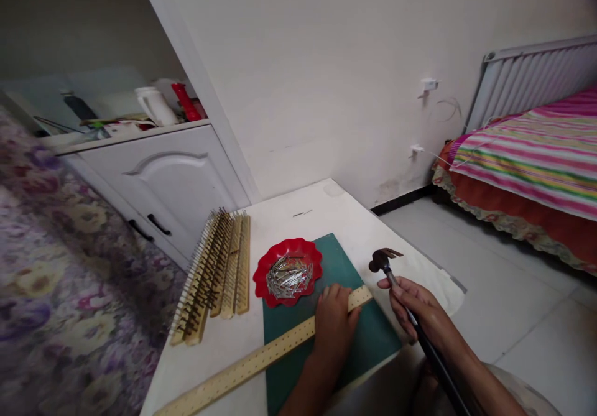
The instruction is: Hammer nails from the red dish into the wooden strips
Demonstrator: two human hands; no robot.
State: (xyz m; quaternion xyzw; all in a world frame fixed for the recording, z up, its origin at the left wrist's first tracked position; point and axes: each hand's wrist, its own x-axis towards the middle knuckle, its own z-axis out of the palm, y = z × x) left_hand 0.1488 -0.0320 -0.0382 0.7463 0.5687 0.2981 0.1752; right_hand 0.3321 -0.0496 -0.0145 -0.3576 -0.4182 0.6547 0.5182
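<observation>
My left hand rests on a long wooden strip with small holes, pressing it onto a green cutting mat; its fingers are closed down over the strip. My right hand is wrapped round the black handle of a claw hammer, whose dark head hangs just above the mat's right edge. A red scalloped dish full of several silver nails sits at the mat's far left corner, just beyond my left hand.
Several wooden strips studded with nails lie stacked at the left of the white table. A white cabinet stands behind, a floral fabric at left, a striped bed and radiator at right.
</observation>
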